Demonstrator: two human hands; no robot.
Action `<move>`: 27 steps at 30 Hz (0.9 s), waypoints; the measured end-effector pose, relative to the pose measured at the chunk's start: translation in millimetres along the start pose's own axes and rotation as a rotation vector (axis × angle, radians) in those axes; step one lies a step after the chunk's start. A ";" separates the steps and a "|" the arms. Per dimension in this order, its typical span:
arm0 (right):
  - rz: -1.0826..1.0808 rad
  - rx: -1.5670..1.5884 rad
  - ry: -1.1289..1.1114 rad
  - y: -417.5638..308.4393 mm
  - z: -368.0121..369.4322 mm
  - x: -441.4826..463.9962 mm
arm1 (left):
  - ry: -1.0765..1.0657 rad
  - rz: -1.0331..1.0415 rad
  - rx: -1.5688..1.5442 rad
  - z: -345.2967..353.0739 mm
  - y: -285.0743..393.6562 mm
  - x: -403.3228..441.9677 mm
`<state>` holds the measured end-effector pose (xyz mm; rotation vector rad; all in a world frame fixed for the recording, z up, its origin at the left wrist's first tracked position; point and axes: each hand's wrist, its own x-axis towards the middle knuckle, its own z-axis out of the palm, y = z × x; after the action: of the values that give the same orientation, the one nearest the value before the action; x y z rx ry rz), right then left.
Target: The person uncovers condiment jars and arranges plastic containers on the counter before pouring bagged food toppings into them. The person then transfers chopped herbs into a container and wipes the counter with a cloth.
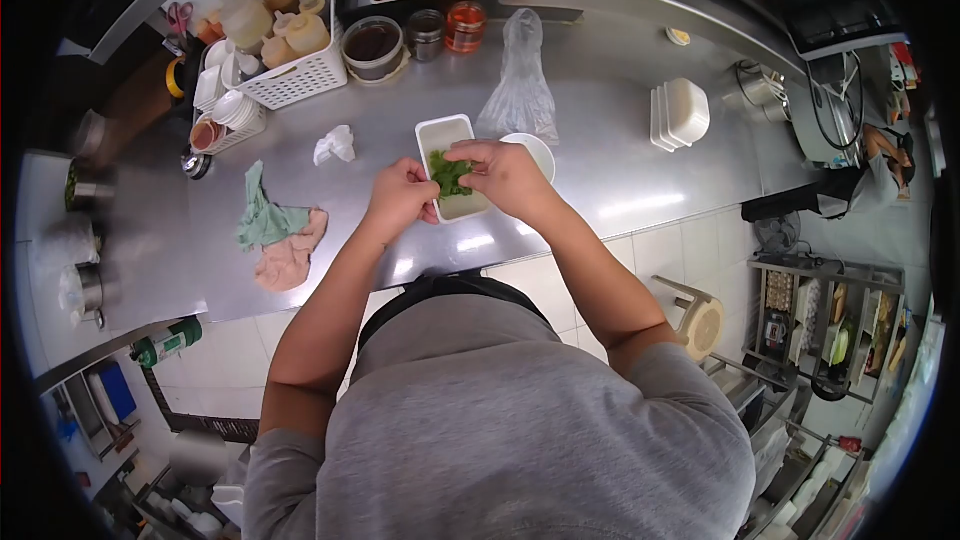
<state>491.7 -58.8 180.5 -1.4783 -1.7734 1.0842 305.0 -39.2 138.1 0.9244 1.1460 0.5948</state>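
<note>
A white rectangular container [430, 127] sits near the counter's front edge, with leafy green herbs [449, 172] in its middle. My left hand [402, 196] is at the container's left rim, fingers closed with the tips against the herbs. From the right, my right hand [507, 176] reaches over the container, its fingers pinched on the leaves. Just behind my right hand is a round white bowl [541, 154], partly hidden by it. A clear plastic bag [519, 80] lies beyond the bowl.
Green and pink cloths [290, 245] and a crumpled white tissue [335, 145] lie leftward on the steel counter. A white basket of bottles [290, 83], a dark sauce tub [373, 48] and jars [465, 28] stand behind. Stacked white containers [685, 112] are at right.
</note>
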 end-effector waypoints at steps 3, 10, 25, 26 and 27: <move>0.083 0.026 0.066 -1.6 -0.2 5.4 | -0.006 -0.025 -0.033 -8.9 -9.3 0.5; 0.202 0.468 -0.101 9.9 25.7 19.7 | 0.005 -0.069 -0.079 -14.8 -25.6 6.3; 0.224 0.501 0.340 23.0 -27.8 32.2 | 0.638 0.548 0.907 -134.1 -32.1 56.9; 0.158 0.467 0.333 18.8 -27.1 31.7 | 0.509 0.379 0.768 -138.3 -35.4 68.9; 0.088 0.431 0.329 12.2 -22.2 33.0 | 0.444 0.413 0.619 -125.0 -19.2 68.8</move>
<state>509.3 -21.1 178.9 -1.3768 -1.1726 1.1072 208.7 44.6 71.6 1.6410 1.5943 0.8237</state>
